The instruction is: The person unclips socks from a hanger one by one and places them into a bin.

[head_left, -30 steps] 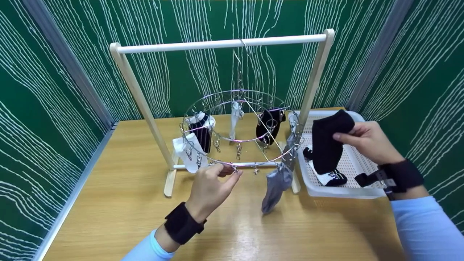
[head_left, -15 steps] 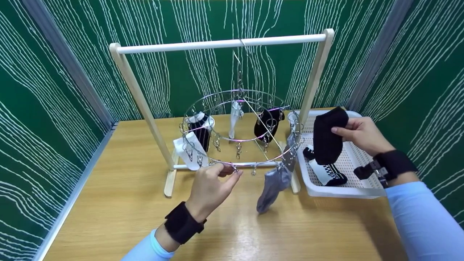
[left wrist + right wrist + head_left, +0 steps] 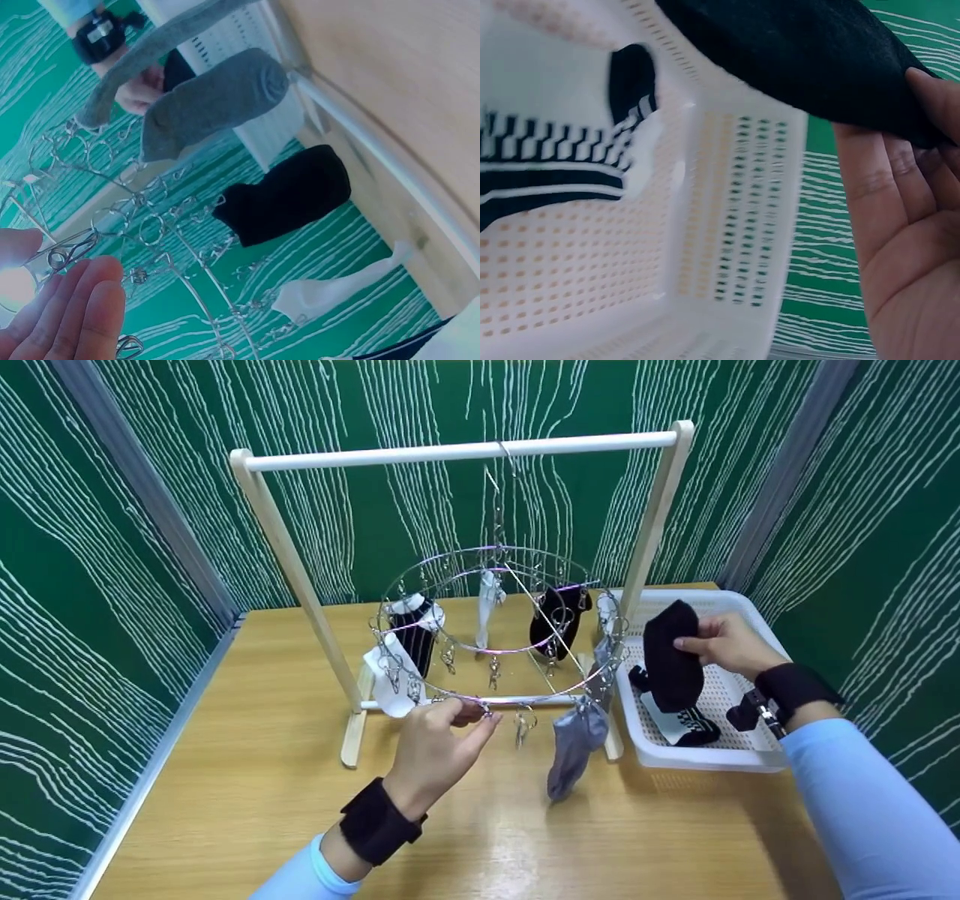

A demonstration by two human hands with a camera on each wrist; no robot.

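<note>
Left hand: the left hand is at the front rim of the ring hanger, fingers bunched together and pinching a clip on that rim.
Right hand: the right hand holds a black sock above the basket, thumb on the near face and fingers curled behind, clamped on the cloth.
Black sock: it hangs down from the pinch, its lower end near a striped sock lying in the basket; I cannot tell whether they touch.
Position: the black sock is well apart from the left hand's clip, just right of the hanger rim.
Hanger: it hangs by a hook from the rail of a wooden rack standing on the tabletop.
Clipped socks: a grey sock dangles from the front right rim, between the two hands; a white sock hangs at the left rim; more black and white socks hang at the back.
Edges: the rack's right post stands between hanger and basket; green walls close in on both sides.
Open room: bare tabletop lies in front of the rack.
Left wrist view: it shows the fingertips against the clip from below, with the grey sock overhead.
Right wrist view: it shows the palm under the black sock and the basket's perforated wall.
</note>
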